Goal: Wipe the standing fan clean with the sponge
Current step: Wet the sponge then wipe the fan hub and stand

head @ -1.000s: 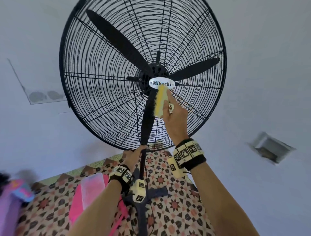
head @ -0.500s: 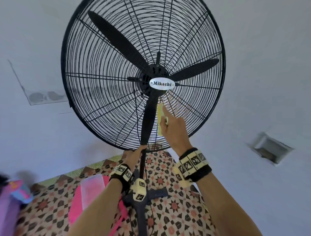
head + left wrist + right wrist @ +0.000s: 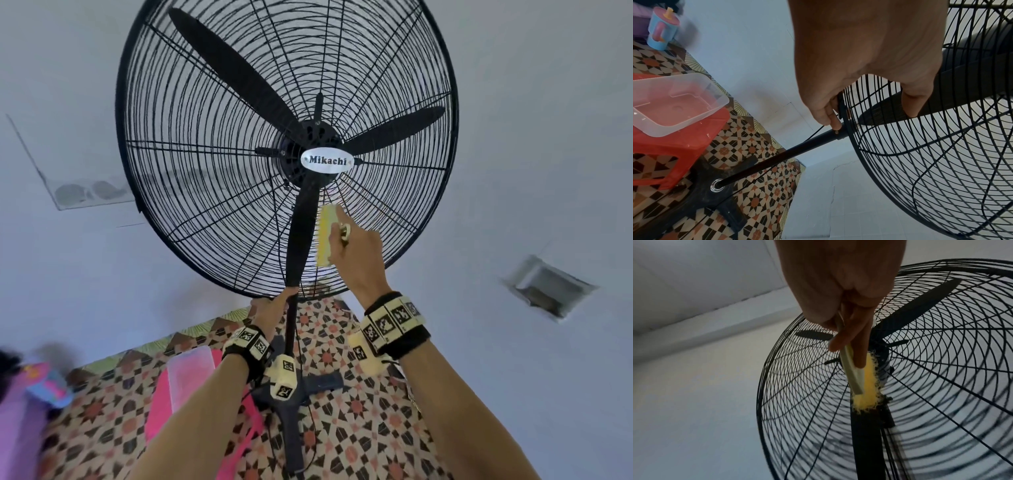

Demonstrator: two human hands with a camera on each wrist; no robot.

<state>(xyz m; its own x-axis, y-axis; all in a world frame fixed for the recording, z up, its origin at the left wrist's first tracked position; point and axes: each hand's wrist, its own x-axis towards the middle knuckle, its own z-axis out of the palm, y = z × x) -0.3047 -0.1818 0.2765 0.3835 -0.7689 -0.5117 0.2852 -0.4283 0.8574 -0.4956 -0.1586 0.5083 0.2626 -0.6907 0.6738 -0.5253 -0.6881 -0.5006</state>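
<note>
Sponge [image 3: 324, 236] pinched by right hand [image 3: 359, 257] against fan grille [image 3: 394, 212]; left hand [image 3: 270, 308] fingers [image 3: 915, 104] curl round its rim.

The standing fan [image 3: 287, 150] is towering against the far wall, a big black thing with a round wire cage, three dark blades and a white oval badge at the hub reading "Mikachi". Its head is tilting forward, toward the near side. One blade is pointing straight down, one up to the left, one out to the right. A thin black pole is running from the cage's bottom edge down to a cross-shaped black base on the patterned floor. The sponge [image 3: 324, 236] is a yellow block with a paler backing, standing on edge and pressing flat against the front of the cage, just right of the downward blade and below the badge.
</note>
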